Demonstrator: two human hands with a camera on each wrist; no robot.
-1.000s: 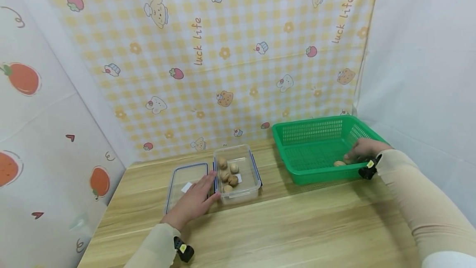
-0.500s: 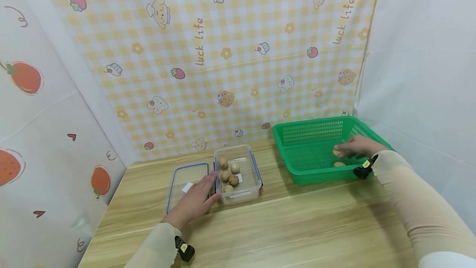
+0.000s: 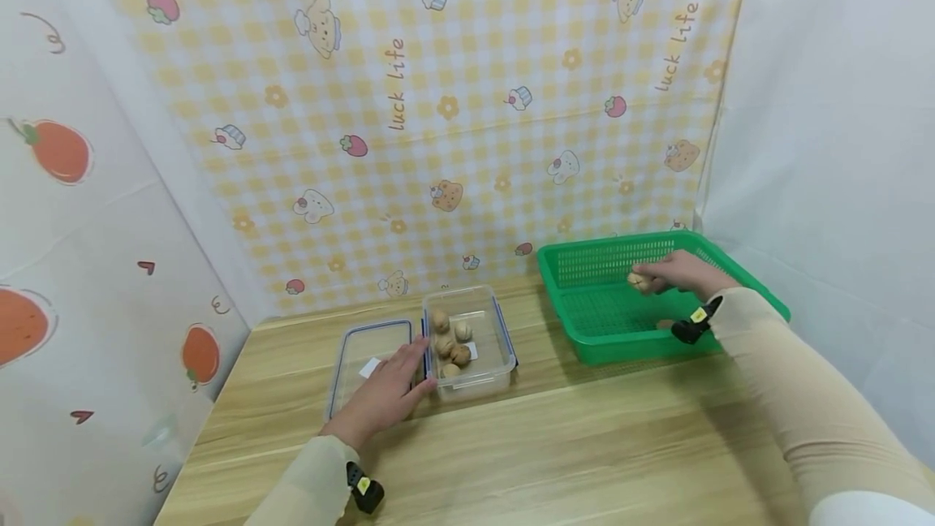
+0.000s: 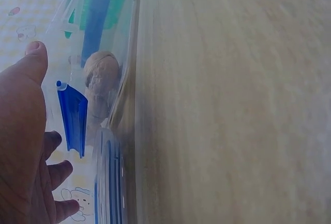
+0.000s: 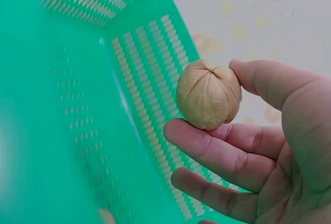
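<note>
Yellow checked cloth [image 3: 431, 144] hangs behind the wooden tabletop [image 3: 570, 449]. In the head view, right of centre, the right hand [image 3: 685, 270] pinches a walnut [image 3: 639, 282] over the green basket [image 3: 621, 349]; at lower middle, the left hand [image 3: 383, 398] is over the lid [image 3: 345, 360], beside the clear box [image 3: 478, 386]. In the left wrist view, its fingers [image 4: 61, 174] are spread and grip nothing. In the right wrist view, the pinch should best be even from opposite sides; the walnut is nearly round, without clear long axis, its ridged tip pointing toward the top.

Cloth-walled table booth, building type unclear: wood-grain tabletop [image 3: 555, 461], yellow-checked cartoon backdrop [image 3: 475, 157], fruit-printed white sheet [image 3: 95, 234] left, plain white sheet [image 3: 840, 144] right.
</note>
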